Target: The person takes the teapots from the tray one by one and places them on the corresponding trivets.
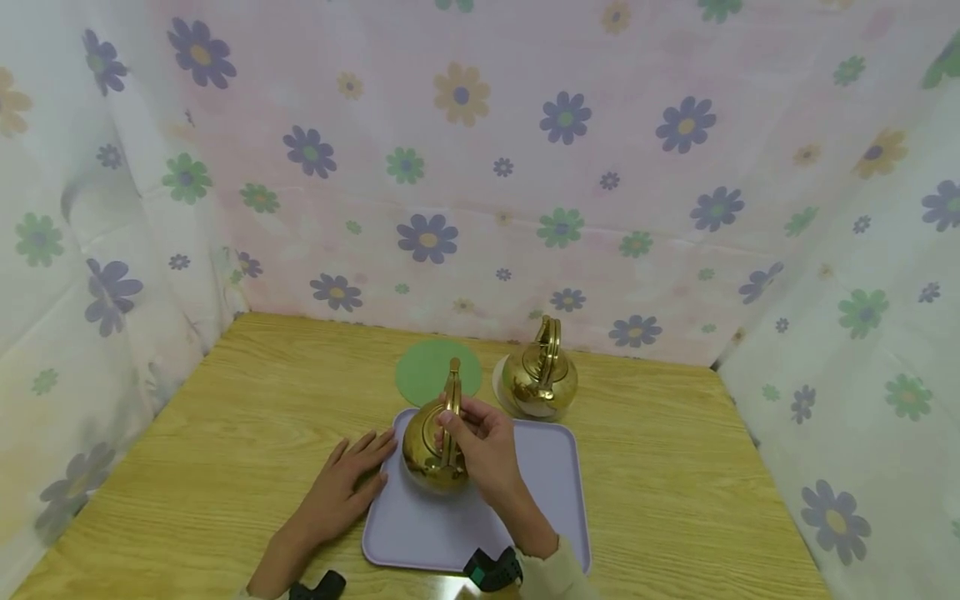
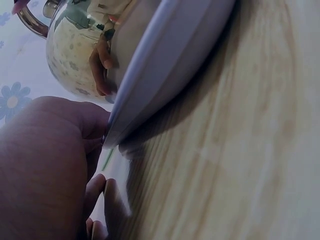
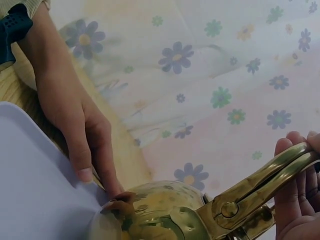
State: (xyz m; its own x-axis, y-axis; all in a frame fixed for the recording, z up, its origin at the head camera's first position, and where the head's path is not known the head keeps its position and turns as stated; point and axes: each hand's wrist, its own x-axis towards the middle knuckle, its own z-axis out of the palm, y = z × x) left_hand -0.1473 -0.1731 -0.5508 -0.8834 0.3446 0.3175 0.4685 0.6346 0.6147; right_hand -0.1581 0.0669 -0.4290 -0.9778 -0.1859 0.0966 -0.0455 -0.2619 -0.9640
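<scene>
Head view: right hand (image 1: 483, 446) curled round the upright handle of a gold kettle (image 1: 433, 454) that sits on — or just above, contact not clear — the near-left part of a lilac tray (image 1: 525, 508); left hand (image 1: 347, 483) lies flat on the wooden table (image 1: 225, 433), fingers straight and together, tips against the tray's left edge. Step in hand, as I judge it: setting the kettle on the tray, or lifting it off, while the other hand steadies the tray. The next move calls for a firm grip on the handle, the body kept level, and the tray kept from sliding. Count here: two gold kettles — the second kettle (image 1: 542, 377) stands on a pale coaster behind the tray — one tray, one green mat (image 1: 429, 369). Left wrist view: tray rim close up, fingertips pressed at its edge, one kettle body above it mirroring a hand. Right wrist view: fingers (image 3: 295, 190) clamped on the brass handle, left-hand fingertips at the tray's edge beside the kettle's base; one kettle, one tray.
</scene>
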